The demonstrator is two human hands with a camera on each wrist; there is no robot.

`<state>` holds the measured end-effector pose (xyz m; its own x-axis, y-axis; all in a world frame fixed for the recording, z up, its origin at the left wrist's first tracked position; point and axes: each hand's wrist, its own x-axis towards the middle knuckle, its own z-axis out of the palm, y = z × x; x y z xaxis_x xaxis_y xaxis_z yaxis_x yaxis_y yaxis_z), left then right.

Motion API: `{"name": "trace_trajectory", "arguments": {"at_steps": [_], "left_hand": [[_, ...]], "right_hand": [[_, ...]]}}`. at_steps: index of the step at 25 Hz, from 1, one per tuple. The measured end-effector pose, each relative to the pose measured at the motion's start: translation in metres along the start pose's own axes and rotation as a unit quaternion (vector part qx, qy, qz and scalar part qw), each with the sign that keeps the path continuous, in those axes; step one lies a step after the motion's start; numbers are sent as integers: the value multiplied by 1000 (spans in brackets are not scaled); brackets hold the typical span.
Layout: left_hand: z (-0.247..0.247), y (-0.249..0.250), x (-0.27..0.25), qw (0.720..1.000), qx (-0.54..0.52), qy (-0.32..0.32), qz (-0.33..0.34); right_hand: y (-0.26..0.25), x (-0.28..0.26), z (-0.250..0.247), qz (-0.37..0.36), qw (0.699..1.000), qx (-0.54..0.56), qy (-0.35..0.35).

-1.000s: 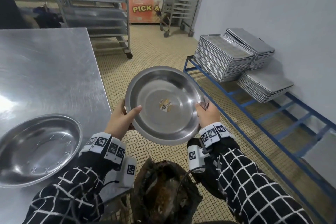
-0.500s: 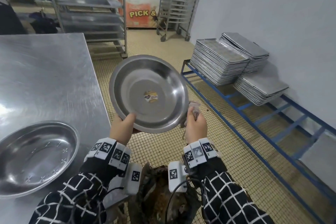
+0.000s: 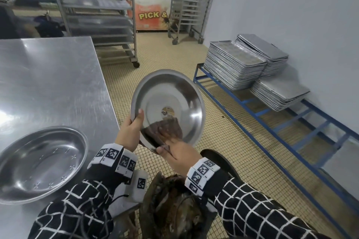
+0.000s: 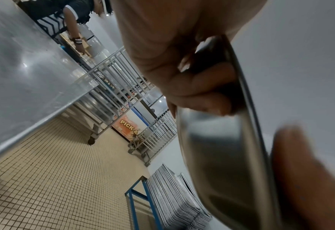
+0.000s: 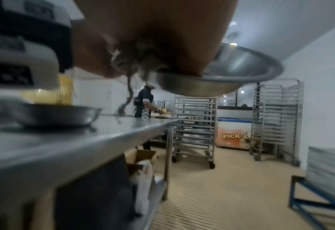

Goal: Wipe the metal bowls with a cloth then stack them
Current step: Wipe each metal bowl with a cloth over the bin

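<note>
The held bowl is gripped at its left rim by the left hand, tilted above the floor right of the desk, while the cloth is pressed inside its near wall by the right hand; second bowl lies left.

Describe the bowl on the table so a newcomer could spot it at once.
Start at the steel table on the left. Near its front edge, left of the left hand, sits a shallow metal bowl. Unlike the held bowl, it rests untouched, shows small star marks inside, and has no centre sticker.
</note>
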<state>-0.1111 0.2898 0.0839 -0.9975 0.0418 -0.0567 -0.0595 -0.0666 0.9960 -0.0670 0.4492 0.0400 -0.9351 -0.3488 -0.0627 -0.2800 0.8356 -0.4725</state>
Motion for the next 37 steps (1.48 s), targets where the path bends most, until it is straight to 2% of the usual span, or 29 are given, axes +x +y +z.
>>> {"name": "trace_trajectory", "arguments": {"at_steps": [3,4,6,7,10,12,15,17,19,21,23,25,26,28,31,32,34,36,37], "left_hand": [[-4,2,-3,1000,3,4,22],[-4,2,-4,1000,12,1,29],[-2,1,-5,999,16,2,40],[-1,0,-4,999,8,5,44],[4,3,-5,998,-9,34,61],[5,6,-5,996,-11,59,65],[2,4,-3,996,-19,53,72],[-1,2,-1,996,-17,53,63],[-7,1,2,997,-27,52,46],[-11,0,3,998,-44,42,15],[-15,-1,5,997,-61,47,-26],[-21,-3,6,996,-63,29,-53],[-23,-4,6,997,-55,2,-60],[-29,-7,11,995,-33,-46,-79],[-38,-11,16,992,-30,-67,-98],[-38,-11,16,994,-23,-59,-88],[-34,-12,15,999,22,-27,-23],[-26,-13,12,997,62,-15,35],[-20,-14,9,997,64,-18,44]], "right_hand": [[33,0,-14,66,976,-205,12],[42,3,-17,92,966,-241,31],[49,7,-16,122,959,-246,72],[46,7,-12,113,964,-224,92],[16,2,12,29,982,-97,160],[-2,-2,25,-24,982,-33,186],[5,-8,31,-45,973,-75,215],[25,-9,25,-23,963,-101,247],[46,-7,15,28,962,-81,260],[57,-6,-1,92,961,21,261],[55,-4,-23,160,930,169,286],[50,1,-49,210,895,244,309],[50,5,-60,224,888,255,309],[51,7,-76,235,895,261,275],[54,8,-83,239,902,284,220],[56,8,-80,243,897,290,228],[54,7,-72,252,879,303,270],[45,9,-64,268,843,334,325],[38,10,-61,273,821,357,352]]}}
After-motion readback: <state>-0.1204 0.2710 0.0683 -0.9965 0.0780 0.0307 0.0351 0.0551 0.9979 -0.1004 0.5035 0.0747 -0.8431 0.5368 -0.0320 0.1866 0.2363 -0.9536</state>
